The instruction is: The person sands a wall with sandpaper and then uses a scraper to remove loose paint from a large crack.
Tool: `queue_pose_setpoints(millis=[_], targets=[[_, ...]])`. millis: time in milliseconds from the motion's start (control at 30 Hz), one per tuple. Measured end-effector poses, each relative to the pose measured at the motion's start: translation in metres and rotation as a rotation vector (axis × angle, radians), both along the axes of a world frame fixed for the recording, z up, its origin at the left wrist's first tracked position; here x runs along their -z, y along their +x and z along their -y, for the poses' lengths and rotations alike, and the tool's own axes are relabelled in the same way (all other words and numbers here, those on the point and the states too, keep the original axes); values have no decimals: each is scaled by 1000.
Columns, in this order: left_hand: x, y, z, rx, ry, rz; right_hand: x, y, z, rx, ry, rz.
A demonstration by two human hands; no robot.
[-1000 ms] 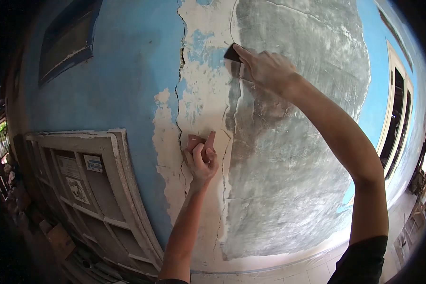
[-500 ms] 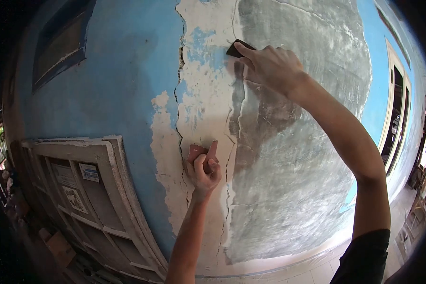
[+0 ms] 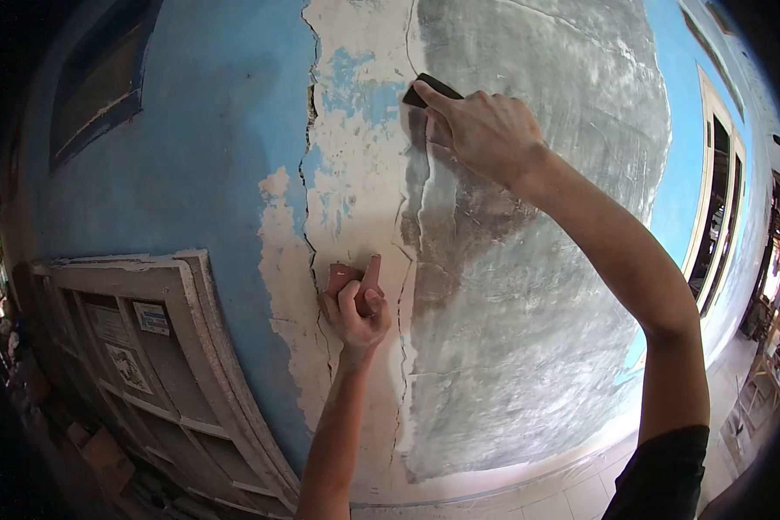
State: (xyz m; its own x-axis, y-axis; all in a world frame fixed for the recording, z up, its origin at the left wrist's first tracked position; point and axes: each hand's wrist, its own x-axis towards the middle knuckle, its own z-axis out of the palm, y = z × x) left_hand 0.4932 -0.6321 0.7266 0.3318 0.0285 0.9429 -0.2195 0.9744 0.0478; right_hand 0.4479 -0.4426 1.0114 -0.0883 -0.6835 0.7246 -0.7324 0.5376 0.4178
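Your right hand (image 3: 492, 130) pinches flat dark scraper (image 3: 443, 85) at edge of streaky grey patch (image 3: 529, 373), open room below; left hand (image 3: 358, 319) grips reddish piece (image 3: 343, 275) beside jagged crack (image 3: 311, 102).

This looks like a house under repair, though whether a room or a covered porch is unclear. A blue-painted wall (image 3: 208, 173), cracked and stripped to pale filler, stands behind the left grip (image 3: 355, 312); a rough grey patch (image 3: 572, 347) spreads below the right grip (image 3: 491, 134). Well right of that grip is a pale-framed window (image 3: 721, 208); below it lies a tiled floor (image 3: 585, 496). Left of the left grip, a worn multi-pane panel (image 3: 161, 381) leans, with boxes (image 3: 104, 458) and clutter lower still.
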Motion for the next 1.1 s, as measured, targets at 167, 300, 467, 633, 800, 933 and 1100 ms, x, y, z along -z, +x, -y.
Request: queue_pose_setpoints(millis=[167, 300, 467, 633, 800, 933, 1100], targets=[[-3, -2, 0, 46, -25, -39, -2, 3, 6, 1, -33, -18], [0, 0, 0, -6, -32, -38, 1, 2, 4, -7, -26, -49], [2, -3, -2, 33, -25, -26, -1, 2, 2, 16, -13, -15], [3, -3, 1, 38, -39, -20, -2, 0, 9, -6, -64, -37], [3, 2, 0, -13, -65, -11, -3, -3, 5, 16, -28, -83], [2, -1, -1, 4, -66, -16, -2, -26, 19, -118, -172, -235], [-1, 4, -5, -23, -55, -19, -7, -6, 4, 36, -14, -152]])
